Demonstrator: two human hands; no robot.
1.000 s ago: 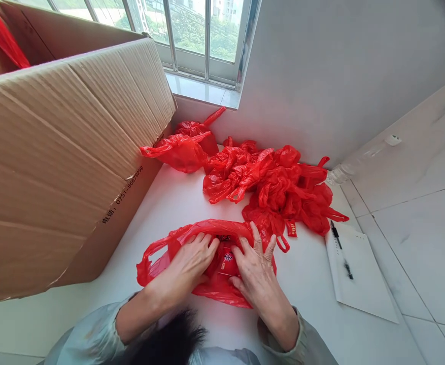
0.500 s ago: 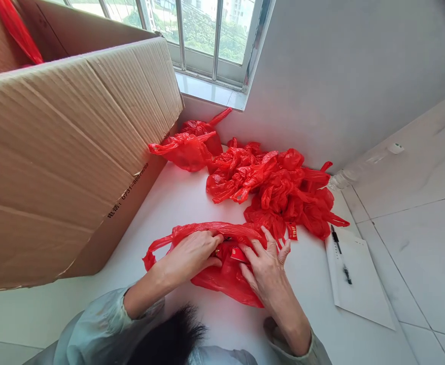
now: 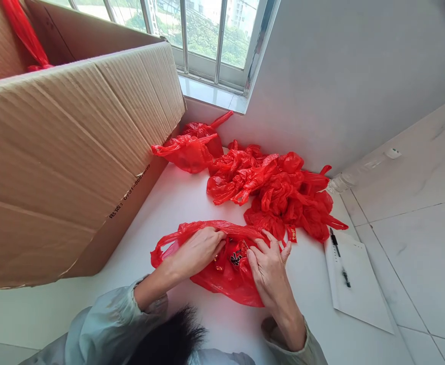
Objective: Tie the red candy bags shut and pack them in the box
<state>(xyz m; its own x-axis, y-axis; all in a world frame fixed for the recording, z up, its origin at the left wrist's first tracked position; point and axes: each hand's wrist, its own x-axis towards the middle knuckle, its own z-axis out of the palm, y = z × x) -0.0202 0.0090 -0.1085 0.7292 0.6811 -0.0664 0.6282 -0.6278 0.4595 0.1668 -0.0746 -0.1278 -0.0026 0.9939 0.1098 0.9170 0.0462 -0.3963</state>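
Observation:
A thin red plastic bag [image 3: 222, 286] lies with its mouth spread on the white table. Inside it, a red packet with black lettering [image 3: 236, 257] shows, beside small red and gold pieces that I cannot make out. My left hand [image 3: 203, 248] reaches in from the left, fingers curled inward; their tips are partly hidden, as is anything they pinch. My right hand [image 3: 270, 266] is at the bag's right side, thumb and forefinger drawn together at the packet's edge. Its other fingers lie over the red film.
Several knotted red bags [image 3: 279, 187] are heaped by the wall. A tall cardboard box [image 3: 73, 167] stands at left with red plastic inside. At right are a pen [image 3: 339, 256], white paper [image 3: 363, 299] and a clear bottle [image 3: 342, 182]. A barred window [image 3: 214, 40] is behind.
My right fingers have drawn closer together. A lettered packet now shows in the bag where a small red piece was. My left hand has shifted slightly, its fingers curling more.

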